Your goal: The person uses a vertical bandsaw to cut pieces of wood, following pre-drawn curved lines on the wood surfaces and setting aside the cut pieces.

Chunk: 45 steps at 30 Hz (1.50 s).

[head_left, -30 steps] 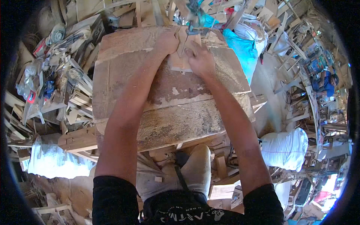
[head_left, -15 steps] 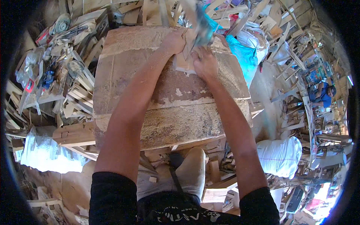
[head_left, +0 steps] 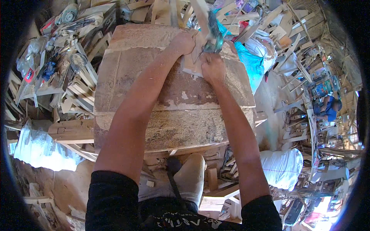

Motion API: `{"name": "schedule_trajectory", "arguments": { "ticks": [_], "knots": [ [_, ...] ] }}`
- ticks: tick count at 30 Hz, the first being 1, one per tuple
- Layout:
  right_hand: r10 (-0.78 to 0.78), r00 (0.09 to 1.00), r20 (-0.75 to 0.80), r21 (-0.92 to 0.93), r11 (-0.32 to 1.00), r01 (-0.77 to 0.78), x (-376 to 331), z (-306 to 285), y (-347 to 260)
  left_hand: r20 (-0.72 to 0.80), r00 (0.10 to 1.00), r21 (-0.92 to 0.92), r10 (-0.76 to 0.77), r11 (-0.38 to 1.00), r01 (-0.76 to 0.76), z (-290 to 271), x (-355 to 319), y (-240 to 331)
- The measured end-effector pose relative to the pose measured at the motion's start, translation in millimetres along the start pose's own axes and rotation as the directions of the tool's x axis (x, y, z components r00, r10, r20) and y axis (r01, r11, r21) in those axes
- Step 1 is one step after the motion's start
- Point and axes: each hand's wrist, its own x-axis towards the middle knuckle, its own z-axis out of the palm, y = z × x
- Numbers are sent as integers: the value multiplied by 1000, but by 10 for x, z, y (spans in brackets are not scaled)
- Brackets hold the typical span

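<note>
At the far part of a worn, sawdust-covered worktop [head_left: 135, 82], my two hands are on a pale piece of wood [head_left: 190, 66]. My left hand [head_left: 185, 43] is closed on its left side, fingers wrapped over the far edge. Opposite it, my right hand [head_left: 213, 68] is curled against the wood's right side, its fingertips partly hidden. A blurred dark-green part [head_left: 214, 41] hangs just beyond my right hand, beside a pale upright bar [head_left: 200, 16]. What the bar and green part belong to cannot be made out.
Heaped wood offcuts [head_left: 83, 82] fill the left side. A turquoise bag [head_left: 250, 63] touches the worktop's right side. A white sack [head_left: 283, 167] stands at the lower right. Far off on the right a person in blue [head_left: 327, 109] sits among timber.
The whole view has shifted slightly. My right hand's fingers have curled in more tightly by the wood. My left hand keeps its hold.
</note>
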Motion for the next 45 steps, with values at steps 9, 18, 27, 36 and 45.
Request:
{"name": "schedule_trajectory", "arguments": {
  "ticks": [9,18,27,36,45],
  "knots": [
    [3,1000,4,-10,1000,-3,35,-2,-32,-59,996,43,67,997,-65,48,72,-85],
    [129,984,125,-39,991,-125,44,-63,-139,43,999,64,24,998,-27,-84,61,-19],
    [-10,997,-81,-54,999,6,95,150,111,64,997,96,47,994,-53,2,145,-25],
    [140,987,77,-117,985,-130,161,134,88,-25,995,68,92,994,-90,69,173,-68],
    [17,999,49,-38,999,-15,432,338,223,50,990,150,135,979,-141,-77,407,-302]
  ]
}}
